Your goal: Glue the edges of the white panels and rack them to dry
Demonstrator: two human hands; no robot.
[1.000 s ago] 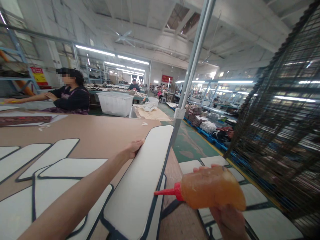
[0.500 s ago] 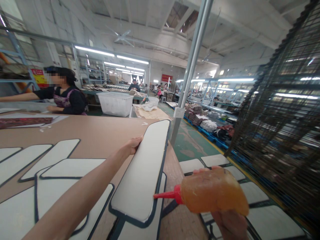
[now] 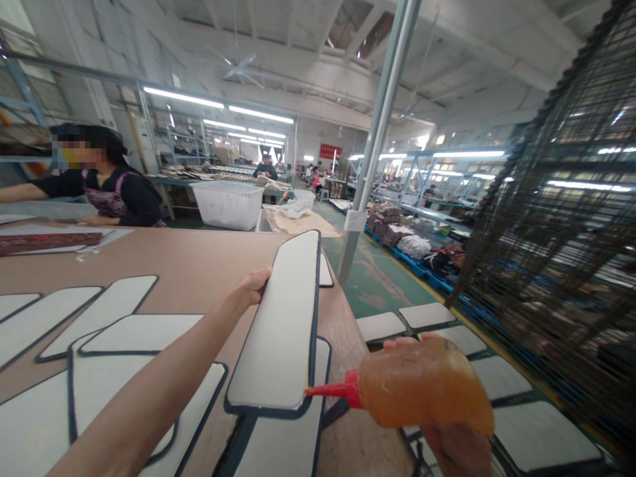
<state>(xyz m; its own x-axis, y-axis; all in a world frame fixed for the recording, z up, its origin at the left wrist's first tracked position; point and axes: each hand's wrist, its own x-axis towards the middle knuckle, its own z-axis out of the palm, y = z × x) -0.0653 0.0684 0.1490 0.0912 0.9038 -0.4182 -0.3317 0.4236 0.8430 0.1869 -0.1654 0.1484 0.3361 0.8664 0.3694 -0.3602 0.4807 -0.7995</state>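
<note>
My left hand (image 3: 256,285) grips the left edge of a long white panel (image 3: 281,331) with a dark border and rounded corners, held tilted above the table. Its thumb and fingers are partly hidden behind the panel. In my right hand (image 3: 454,444) lies a squeeze bottle (image 3: 422,381) of amber liquid, probably glue, turned on its side. The bottle's red nozzle (image 3: 330,391) points left, its tip at the panel's lower right edge. Another dark-edged panel (image 3: 283,444) lies beneath the held one.
Several similar panels (image 3: 144,334) are spread over the brown table (image 3: 199,255) at left. More panels (image 3: 541,434) lie low on the right. A metal post (image 3: 372,146) stands past the table corner, and a dark wire rack (image 3: 556,199) rises at right. A co-worker (image 3: 112,179) is at far left.
The held panel has turned slightly, its far end shifting left and its near end rising a little. My left hand moved left with it. The bottle stays nearly in place, nozzle at the edge.
</note>
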